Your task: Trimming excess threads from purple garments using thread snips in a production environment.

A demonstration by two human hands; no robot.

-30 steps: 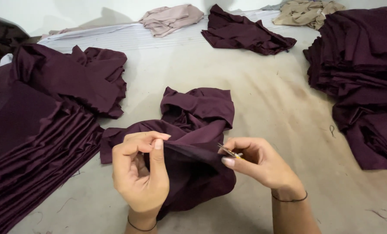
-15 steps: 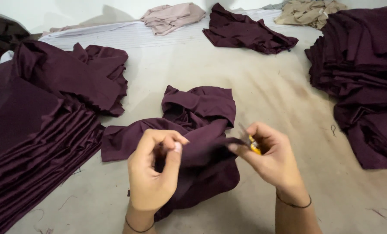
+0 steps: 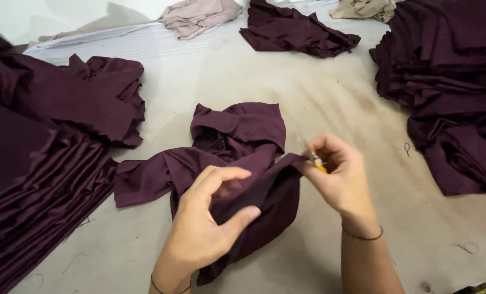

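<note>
Here we have our left hand (image 3: 207, 226) curled around a fold of the dark maroon garment (image 3: 226, 163), thumb on one side and fingers on the other, so that the cloth is pinched between them and lifted a little off the table (image 3: 330, 103). Our right hand (image 3: 338, 174) meets the same garment at its raised edge, fingers gathered tight; between them we hold a small yellow-handled tool (image 3: 318, 161), too small and too covered for us to say what kind it is, with its tip touching the fabric. The stretch of cloth between our two hands is pulled fairly taut. The rest of the garment lies crumpled on the table just beyond our hands, one flap spreading toward the left. A thin dark band circles each of our wrists. Farther out on the left sits a long stack of folded maroon pieces (image 3: 30, 201), with a looser maroon heap (image 3: 74, 98) lying on its far end. On the right a tall pile of the same maroon cloth (image 3: 450, 81) rises, well apart from our hands. At the far edge of the table lie another crumpled maroon piece (image 3: 297, 32), a pale pink garment (image 3: 199, 16) and a beige one (image 3: 362, 8). Loose threads dot the worn tabletop.
</note>
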